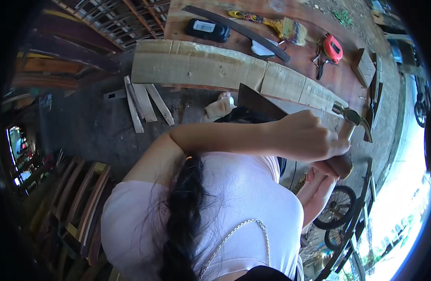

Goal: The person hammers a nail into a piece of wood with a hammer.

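My left hand (pixel 309 138) reaches across my chest, its fingers closed round the wooden handle of a claw hammer (pixel 350 117). The hammer's metal head points up and its claw curves to the right. My right hand (pixel 322 169) is just below, at the brown butt end of the handle. Its visible fingertips are curled, but most of the hand is hidden, so what it grips cannot be made out. A dark flat metal blade (pixel 258 102) shows beyond my left forearm, partly covered by it. A long pale plank (pixel 215 63) lies along the near edge of the workbench (pixel 313 21).
On the bench lie a black case (pixel 207 30), a dark metal strip (pixel 239 30), a paintbrush (pixel 285 29) and a red tape measure (pixel 333 48). Wood offcuts (pixel 145 103) lie on the floor. Wooden frames (pixel 82 201) stand at left; a bicycle wheel (pixel 336 208) is at right.
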### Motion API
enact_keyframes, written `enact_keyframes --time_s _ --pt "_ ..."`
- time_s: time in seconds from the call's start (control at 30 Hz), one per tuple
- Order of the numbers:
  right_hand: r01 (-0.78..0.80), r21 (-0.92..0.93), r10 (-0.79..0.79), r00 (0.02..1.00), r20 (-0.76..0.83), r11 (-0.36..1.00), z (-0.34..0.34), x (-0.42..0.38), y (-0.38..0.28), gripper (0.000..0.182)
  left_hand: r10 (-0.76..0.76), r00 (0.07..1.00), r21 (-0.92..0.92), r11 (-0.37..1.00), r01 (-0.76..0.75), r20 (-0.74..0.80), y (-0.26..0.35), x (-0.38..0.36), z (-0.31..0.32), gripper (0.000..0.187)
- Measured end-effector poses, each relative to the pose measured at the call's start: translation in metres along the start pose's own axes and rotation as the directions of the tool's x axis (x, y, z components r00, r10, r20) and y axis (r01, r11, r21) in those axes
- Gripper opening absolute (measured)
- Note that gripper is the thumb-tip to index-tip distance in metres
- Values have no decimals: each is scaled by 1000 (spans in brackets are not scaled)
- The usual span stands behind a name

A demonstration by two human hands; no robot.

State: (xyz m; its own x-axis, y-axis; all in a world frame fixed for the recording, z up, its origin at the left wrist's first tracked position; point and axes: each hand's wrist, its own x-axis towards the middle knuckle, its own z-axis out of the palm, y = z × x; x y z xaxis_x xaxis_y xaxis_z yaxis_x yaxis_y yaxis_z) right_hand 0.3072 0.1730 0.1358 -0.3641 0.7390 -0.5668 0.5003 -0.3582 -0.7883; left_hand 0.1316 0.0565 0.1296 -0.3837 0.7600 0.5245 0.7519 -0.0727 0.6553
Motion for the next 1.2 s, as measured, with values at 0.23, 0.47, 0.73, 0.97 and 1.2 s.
enact_keyframes --time_s 0.23,0.47,0.73,0.97,1.2 --pt "-19 33 13 986 167 999 -8 13 -1 54 -218 971 61 975 213 95 -30 11 4 38" --pt "-55 85 30 960 279 995 2 27 -4 51 -398 914 94 916 390 82 -47 15 0 29" --pt "-76 108 50 972 230 991 5 34 -1 51 -423 906 23 906 423 25 -55 13 -5 25" --pt "-18 18 13 973 229 1000 20 23 -21 53 -444 896 97 893 440 14 -60 16 -6 26" --pt "-19 24 13 969 245 1000 24 23 -22 54 -385 921 85 917 389 -64 -67 13 2 31"
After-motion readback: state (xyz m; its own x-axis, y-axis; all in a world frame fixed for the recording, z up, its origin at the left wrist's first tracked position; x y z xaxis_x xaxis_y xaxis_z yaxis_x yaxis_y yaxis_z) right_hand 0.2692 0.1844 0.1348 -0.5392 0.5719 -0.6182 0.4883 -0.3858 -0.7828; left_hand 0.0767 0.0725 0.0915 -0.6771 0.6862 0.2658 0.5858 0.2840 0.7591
